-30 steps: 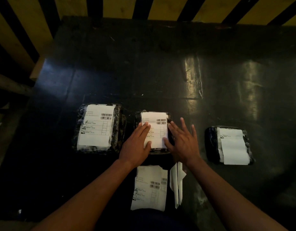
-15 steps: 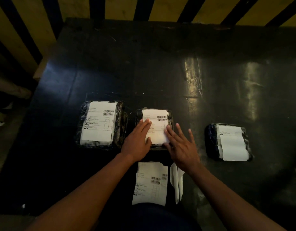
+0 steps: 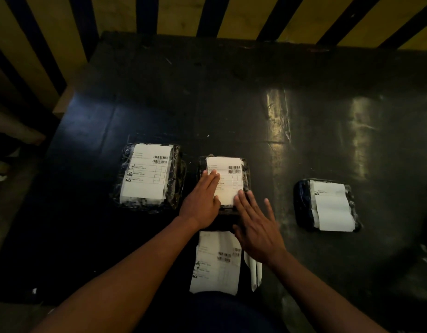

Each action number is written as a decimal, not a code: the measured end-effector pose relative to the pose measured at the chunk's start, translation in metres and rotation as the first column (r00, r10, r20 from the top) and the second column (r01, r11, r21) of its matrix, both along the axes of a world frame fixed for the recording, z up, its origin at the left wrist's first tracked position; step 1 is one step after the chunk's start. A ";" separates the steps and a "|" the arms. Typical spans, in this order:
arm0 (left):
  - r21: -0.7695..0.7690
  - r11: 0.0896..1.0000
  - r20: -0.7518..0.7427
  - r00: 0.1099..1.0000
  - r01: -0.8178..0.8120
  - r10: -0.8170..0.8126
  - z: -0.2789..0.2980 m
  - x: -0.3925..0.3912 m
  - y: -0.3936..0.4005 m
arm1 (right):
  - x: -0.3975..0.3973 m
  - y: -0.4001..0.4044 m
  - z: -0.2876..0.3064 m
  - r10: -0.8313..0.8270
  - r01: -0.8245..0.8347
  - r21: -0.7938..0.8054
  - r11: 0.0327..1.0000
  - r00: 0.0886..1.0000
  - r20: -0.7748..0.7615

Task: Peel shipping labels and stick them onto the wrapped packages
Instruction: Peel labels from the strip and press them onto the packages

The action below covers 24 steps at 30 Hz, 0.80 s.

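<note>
Three black wrapped packages lie in a row on the dark table. The middle package [image 3: 246,168] carries a white shipping label [image 3: 228,182]. My left hand [image 3: 202,199] lies flat on the label's left side, fingers together. My right hand [image 3: 257,227] hovers with spread fingers at the package's near right corner, fingertips touching the label's lower edge. The left package [image 3: 176,179] has a full label [image 3: 146,174] on top. The right package [image 3: 302,203] has a label [image 3: 331,205] with a curled lower part. A stack of unpeeled labels [image 3: 216,263] lies near me.
A folded strip of white backing paper [image 3: 254,272] lies right of the label stack, partly under my right wrist. The black table [image 3: 231,97] is glossy and stretches far back to a yellow and black striped wall [image 3: 178,13]. Its left edge drops to the floor.
My right hand has slid back toward me, off the label's right side, and now sits lower over the package's near corner. My left hand stays pressed on the label.
</note>
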<state>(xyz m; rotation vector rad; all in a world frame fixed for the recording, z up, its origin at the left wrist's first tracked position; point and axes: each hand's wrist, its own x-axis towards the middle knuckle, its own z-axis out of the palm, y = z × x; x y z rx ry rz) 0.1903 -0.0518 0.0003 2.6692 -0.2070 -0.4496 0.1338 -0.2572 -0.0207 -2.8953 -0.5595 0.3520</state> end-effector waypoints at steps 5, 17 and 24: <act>0.213 0.960 -0.002 0.983 0.182 -0.186 -0.003 -0.034 -0.023 | 0.009 0.004 0.001 0.008 -0.006 0.026 1.000 0.998 -0.058; 0.314 0.943 -0.022 0.994 0.108 -0.106 -0.001 -0.078 0.004 | 0.012 0.005 0.008 0.028 -0.031 -0.025 0.999 0.994 -0.103; 0.230 0.960 -0.023 0.987 0.160 -0.159 0.013 -0.046 -0.028 | 0.015 0.007 0.010 0.014 -0.019 -0.038 0.999 0.991 -0.130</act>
